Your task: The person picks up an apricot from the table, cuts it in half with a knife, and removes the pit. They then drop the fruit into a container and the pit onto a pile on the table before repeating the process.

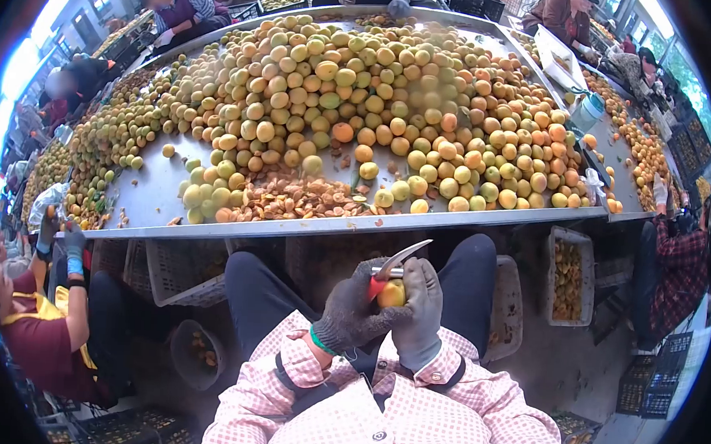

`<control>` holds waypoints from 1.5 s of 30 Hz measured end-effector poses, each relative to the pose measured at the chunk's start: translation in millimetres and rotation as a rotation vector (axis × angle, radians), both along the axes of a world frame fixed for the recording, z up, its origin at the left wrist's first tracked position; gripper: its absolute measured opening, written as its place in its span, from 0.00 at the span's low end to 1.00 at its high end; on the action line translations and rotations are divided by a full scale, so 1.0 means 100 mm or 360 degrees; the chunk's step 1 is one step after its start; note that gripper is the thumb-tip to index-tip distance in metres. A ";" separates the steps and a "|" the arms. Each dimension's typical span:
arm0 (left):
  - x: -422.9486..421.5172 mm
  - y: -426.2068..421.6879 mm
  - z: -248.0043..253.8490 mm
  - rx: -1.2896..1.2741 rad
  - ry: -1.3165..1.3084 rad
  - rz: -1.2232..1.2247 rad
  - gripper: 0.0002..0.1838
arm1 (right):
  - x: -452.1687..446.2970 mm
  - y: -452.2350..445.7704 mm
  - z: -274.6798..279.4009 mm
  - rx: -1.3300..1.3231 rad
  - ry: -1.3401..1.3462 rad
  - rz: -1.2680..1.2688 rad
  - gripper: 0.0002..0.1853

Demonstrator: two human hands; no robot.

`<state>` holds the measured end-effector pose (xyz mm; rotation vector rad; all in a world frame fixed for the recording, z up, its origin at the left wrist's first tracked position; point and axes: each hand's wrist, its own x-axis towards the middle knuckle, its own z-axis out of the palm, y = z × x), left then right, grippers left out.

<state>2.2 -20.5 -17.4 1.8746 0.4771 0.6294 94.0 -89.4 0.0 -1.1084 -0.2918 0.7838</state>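
Note:
Both my hands meet above my lap, in front of the table edge. My left hand [356,306], in a dark grey glove with a green cuff edge, is closed round the red handle of a curved knife [403,258]. My right hand [420,315], in a lighter grey glove, is closed round a yellow-orange fruit [392,294]. The fruit sits between the two hands, with the red handle against it. A short metal bar shows beside the blade, over the fruit. Which fingers touch the fruit's underside is hidden.
Fruit [298,98] is heaped on the metal table [152,187], with cut pieces [296,199] near its front edge. Crates [570,277] and a bucket [196,354] stand below. A person [52,327] works at the left, another [678,271] at the right, others beyond the table.

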 end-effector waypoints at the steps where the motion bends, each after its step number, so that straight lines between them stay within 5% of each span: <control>1: 0.02 -0.04 0.00 -0.0197 -0.0224 0.0085 0.37 | -0.03 0.01 -0.01 0.0000 0.0002 -0.0002 0.15; 5: 0.01 -0.18 0.12 -0.0728 -0.0439 0.0146 0.24 | -0.06 0.00 -0.09 0.0229 -0.0475 -0.0145 0.14; 7: 0.00 -0.20 0.16 -0.0864 -0.0460 0.0172 0.21 | 0.00 0.03 -0.07 0.0271 -0.1408 -0.0378 0.12; 12: 0.05 -0.23 0.17 -0.1318 -0.0496 0.0285 0.20 | 0.18 0.09 -0.06 0.0172 -0.1769 -0.0173 0.07; 14: 0.08 -0.22 0.20 -0.2169 -0.0637 0.0311 0.23 | 0.26 0.14 -0.23 0.0151 -0.1637 -0.0081 0.08; 15: 0.07 -0.18 0.14 -0.2159 -0.0646 0.0309 0.23 | 0.28 0.16 -0.29 0.0108 -0.1500 -0.0007 0.08; 16: 0.07 -0.12 0.06 -0.1565 -0.0417 0.0281 0.26 | 0.22 0.18 -0.28 0.0095 -0.0717 0.0186 0.11; 17: 0.04 -0.09 0.01 -0.0978 -0.0190 0.0253 0.29 | 0.20 0.15 -0.24 0.0096 -0.0720 0.0186 0.11; 19: 0.00 0.04 0.04 -0.0662 -0.0147 0.0281 0.37 | 0.19 0.10 -0.09 -0.0273 -0.0360 0.0307 0.09; 21: -0.07 0.18 0.20 0.0200 -0.0031 0.0177 0.39 | 0.22 0.05 -0.10 -0.0232 -0.0199 0.0395 0.09; 23: -0.09 0.18 0.21 0.0166 -0.0041 0.0062 0.37 | 0.19 -0.01 -0.02 -0.0189 -0.1691 0.0345 0.09; 24: -0.07 0.15 0.23 0.0265 -0.0077 0.0045 0.35 | 0.06 0.04 -0.06 0.0034 -0.0488 0.0274 0.08; 25: -0.06 0.12 0.24 0.0366 -0.0114 0.0022 0.34 | 0.00 0.06 -0.05 0.0036 -0.0485 0.0268 0.08; 27: -0.03 0.03 0.09 0.0199 -0.0314 0.0005 0.31 | -0.07 0.06 0.01 0.0092 -0.0129 -0.0024 0.11; 29: -0.01 -0.12 0.10 -0.0346 -0.0641 0.0117 0.24 | -0.11 0.04 0.07 0.0187 -0.0269 -0.0087 0.12; 32: 0.03 -0.32 0.09 -0.0921 -0.0698 0.0394 0.18 | -0.04 0.09 0.07 0.0317 -0.1123 -0.0256 0.10; 37: 0.02 -0.26 0.27 -0.1806 -0.0511 0.0454 0.15 | 0.21 0.15 -0.02 0.0316 -0.1609 -0.0143 0.08; 39: -0.04 -0.21 0.28 -0.2413 -0.0600 0.0181 0.16 | 0.30 0.16 -0.07 0.0324 -0.1834 0.0018 0.08; 40: 0.02 -0.21 0.22 -0.1905 -0.0303 0.0219 0.19 | 0.33 0.17 -0.08 0.0414 -0.2013 0.0072 0.08; 43: 0.01 -0.19 0.21 -0.2503 -0.0400 0.0202 0.18 | 0.28 0.23 -0.16 0.0298 -0.1649 0.0056 0.08; 45: 0.11 -0.10 0.36 -0.2539 -0.0410 0.0322 0.17 | 0.23 0.27 -0.25 0.0258 -0.1430 0.0021 0.10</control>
